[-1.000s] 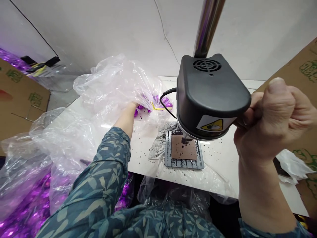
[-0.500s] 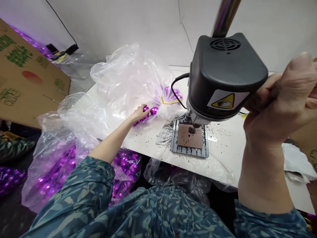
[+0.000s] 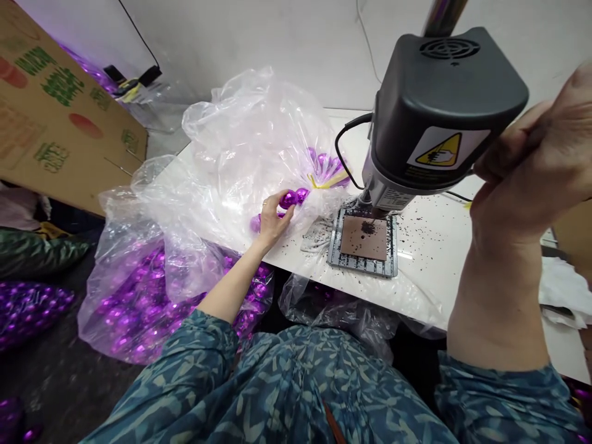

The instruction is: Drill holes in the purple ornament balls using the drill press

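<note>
My left hand [image 3: 274, 220] pinches a shiny purple mirrored ball [image 3: 288, 198] between thumb and fingers at the mouth of a clear plastic bag [image 3: 250, 132]. A second purple ball [image 3: 302, 195] sits against it, and more lie partly behind the hand. On the right, my right hand [image 3: 539, 145] is closed in a fist beside the black head of a drill press [image 3: 456, 80], at its lever, which the hand hides. Under the chuck, a brown square board [image 3: 364, 237] with a dark hole and a heap of dark shavings lies on the slotted metal base [image 3: 363, 267].
Dark shavings are scattered over the white table [image 3: 420, 246]. Purple strands tied with a yellow band [image 3: 330, 180] lie behind the balls. A big bag of purple balls [image 3: 139, 302] hangs at the table's left front. A cardboard box [image 3: 69, 117] stands left, a white cloth [image 3: 562, 287] right.
My left hand has turned and come up from the balls on the table, now with one ball in its fingertips. My right hand stays at the drill press. The whole view has shifted slightly.
</note>
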`<action>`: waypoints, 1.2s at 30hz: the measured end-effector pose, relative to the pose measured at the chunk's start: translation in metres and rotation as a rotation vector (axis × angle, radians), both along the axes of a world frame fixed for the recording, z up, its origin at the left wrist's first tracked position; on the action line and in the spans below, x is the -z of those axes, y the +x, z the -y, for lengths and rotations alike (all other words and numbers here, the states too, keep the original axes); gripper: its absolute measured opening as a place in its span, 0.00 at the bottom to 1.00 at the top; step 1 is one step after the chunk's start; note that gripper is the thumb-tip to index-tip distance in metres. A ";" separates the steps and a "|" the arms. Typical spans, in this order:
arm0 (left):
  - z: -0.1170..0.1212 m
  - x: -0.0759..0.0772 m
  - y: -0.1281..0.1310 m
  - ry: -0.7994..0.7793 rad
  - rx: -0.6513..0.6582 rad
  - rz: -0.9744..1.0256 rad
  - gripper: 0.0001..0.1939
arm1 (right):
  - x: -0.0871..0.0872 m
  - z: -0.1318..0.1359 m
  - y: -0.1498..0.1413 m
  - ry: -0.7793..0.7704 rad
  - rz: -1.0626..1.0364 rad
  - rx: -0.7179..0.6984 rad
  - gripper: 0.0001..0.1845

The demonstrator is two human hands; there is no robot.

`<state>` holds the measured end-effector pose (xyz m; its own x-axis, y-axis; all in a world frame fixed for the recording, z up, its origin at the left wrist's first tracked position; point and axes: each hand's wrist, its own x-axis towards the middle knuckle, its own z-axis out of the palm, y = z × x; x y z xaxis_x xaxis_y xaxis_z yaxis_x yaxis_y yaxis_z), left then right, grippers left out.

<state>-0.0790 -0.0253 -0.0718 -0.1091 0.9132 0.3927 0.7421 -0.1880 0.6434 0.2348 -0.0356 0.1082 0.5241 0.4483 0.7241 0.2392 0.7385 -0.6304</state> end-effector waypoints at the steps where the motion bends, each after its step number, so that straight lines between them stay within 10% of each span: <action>1: 0.002 -0.004 0.001 0.027 -0.002 0.102 0.22 | 0.001 -0.002 0.000 0.067 -0.005 -0.024 0.26; 9: 0.030 -0.025 0.041 -0.272 0.343 0.953 0.26 | 0.000 -0.003 -0.004 0.190 -0.034 -0.086 0.23; 16: 0.052 -0.012 0.099 -0.498 0.506 1.309 0.23 | 0.002 -0.012 0.004 0.215 -0.016 -0.153 0.29; 36: 0.009 0.052 0.117 -0.201 0.535 0.581 0.40 | -0.003 0.006 -0.002 0.110 -0.041 -0.270 0.25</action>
